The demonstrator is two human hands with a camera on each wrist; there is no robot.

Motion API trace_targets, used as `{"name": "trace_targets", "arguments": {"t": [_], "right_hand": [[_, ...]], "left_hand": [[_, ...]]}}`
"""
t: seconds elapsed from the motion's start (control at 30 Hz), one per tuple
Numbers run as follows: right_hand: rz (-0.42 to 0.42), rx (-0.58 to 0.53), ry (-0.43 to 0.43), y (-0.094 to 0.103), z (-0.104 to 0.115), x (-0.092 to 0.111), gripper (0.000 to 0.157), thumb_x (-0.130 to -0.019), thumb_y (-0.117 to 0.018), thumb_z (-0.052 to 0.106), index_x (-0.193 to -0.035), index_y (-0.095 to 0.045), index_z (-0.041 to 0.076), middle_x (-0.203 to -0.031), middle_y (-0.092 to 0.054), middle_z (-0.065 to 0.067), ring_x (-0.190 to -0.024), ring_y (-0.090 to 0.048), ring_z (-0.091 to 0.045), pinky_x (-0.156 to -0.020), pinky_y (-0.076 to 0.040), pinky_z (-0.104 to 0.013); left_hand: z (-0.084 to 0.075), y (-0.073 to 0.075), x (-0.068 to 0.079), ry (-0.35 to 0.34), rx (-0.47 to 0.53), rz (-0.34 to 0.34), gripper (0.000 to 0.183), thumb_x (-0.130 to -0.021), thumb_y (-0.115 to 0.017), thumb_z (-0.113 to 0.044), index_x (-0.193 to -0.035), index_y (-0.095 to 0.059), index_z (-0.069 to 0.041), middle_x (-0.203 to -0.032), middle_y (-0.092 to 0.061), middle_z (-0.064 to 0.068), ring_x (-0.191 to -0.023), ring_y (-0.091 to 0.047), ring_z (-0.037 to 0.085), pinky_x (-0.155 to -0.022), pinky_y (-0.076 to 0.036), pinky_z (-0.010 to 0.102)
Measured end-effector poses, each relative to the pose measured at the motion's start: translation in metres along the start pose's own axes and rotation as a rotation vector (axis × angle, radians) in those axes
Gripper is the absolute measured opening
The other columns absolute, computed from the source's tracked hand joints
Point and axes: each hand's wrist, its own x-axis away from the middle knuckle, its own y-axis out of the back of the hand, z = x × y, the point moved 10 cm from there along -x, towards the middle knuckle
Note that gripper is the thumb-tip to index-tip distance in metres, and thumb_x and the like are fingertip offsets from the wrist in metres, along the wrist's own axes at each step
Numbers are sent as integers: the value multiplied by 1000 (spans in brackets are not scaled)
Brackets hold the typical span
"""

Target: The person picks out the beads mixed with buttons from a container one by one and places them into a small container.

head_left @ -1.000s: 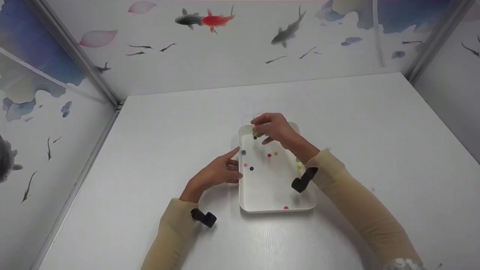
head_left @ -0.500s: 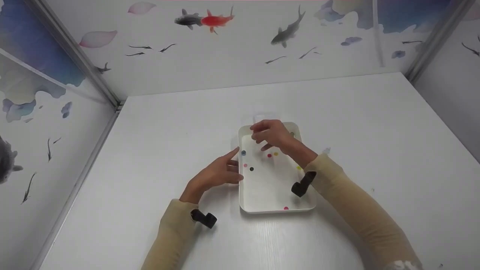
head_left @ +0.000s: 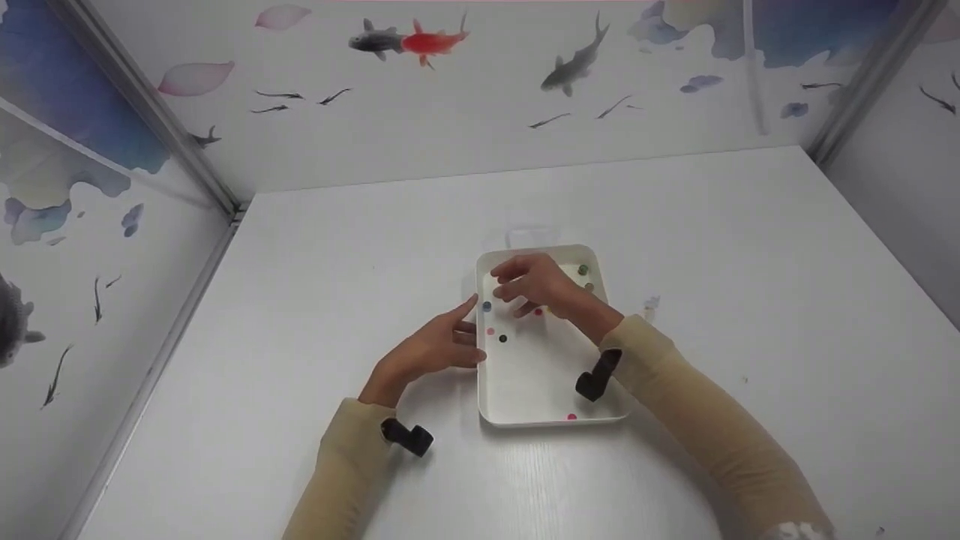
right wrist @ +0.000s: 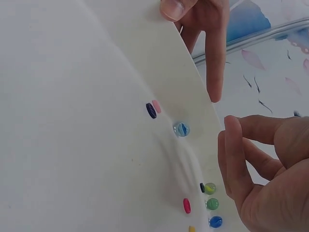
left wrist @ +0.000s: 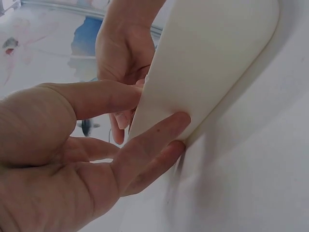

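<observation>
A white tray (head_left: 532, 390) lies on the table with glass marbles and small coloured discs in it. My left hand (head_left: 431, 343) holds its left wall: in the left wrist view the fingers lie against the outer wall (left wrist: 193, 67), with the thumb at the rim. Over the tray's far left part hovers my right hand (head_left: 536, 283), fingers loosely bent, nothing visible in them. A light blue marble (right wrist: 182, 129) lies near the left wall, with a pink disc (right wrist: 157, 106) and a dark disc (right wrist: 151, 110) close by. Green (right wrist: 212, 204) and blue marbles (right wrist: 216, 222) lie farther along.
A clear container (head_left: 532, 237) stands just behind the tray, faint against the white table (head_left: 360, 255). Something small and see-through (head_left: 651, 307) lies right of the tray. Patterned panels (head_left: 480, 105) enclose the back and sides.
My right hand has moved from the tray's far edge toward me and slightly left, uncovering the clear container and marbles at the far right. My left hand stays at the wall.
</observation>
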Motion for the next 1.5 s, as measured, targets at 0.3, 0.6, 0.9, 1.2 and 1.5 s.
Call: {"name": "trace_targets", "arguments": {"t": [0.3,0.6,0.9,1.2,1.5], "right_hand": [[-2,37,-13,-6,-4,-1,38,-89,-73,12,-127,-67,11,-126,-65,-11,-98,-70,-22,-65,-61,-27],[-8,82,-40,-10,-8,-6,35,-89,-73,12,-124,-68,10,-122,-67,-12,-92,-70,-20,-62,-60,-26],[20,108,-29,-16,-7,-11,37,-89,-73,9,-125,-67,6,-124,-65,-14,-89,-68,-19,-63,-61,-26],[28,138,-24,-20,-6,-11,37,-89,-72,6,-125,-66,4,-124,-67,-15,-82,-67,-16,-60,-60,-26],[8,160,-9,-23,-6,-16,34,-88,-72,6,-121,-70,5,-116,-71,-14,-72,-64,-14,-59,-58,-25]], "left_hand": [[0,0,0,-1,-4,7,95,-88,-72,-8,-162,-14,-23,-145,-55,17,-128,-61,26,-102,-54,39],[1,0,0,-6,5,15,95,-88,-73,-9,-162,-14,-22,-145,-55,17,-129,-60,26,-103,-54,39],[2,0,-1,-10,4,14,95,-89,-72,-8,-162,-14,-23,-145,-55,17,-129,-61,26,-102,-55,39],[0,0,0,-15,11,20,95,-89,-72,-8,-162,-13,-22,-145,-53,18,-131,-59,28,-102,-55,38],[3,2,-1,9,-37,-3,95,-88,-72,-10,-162,-14,-25,-146,-54,15,-129,-61,25,-104,-54,40]]}}
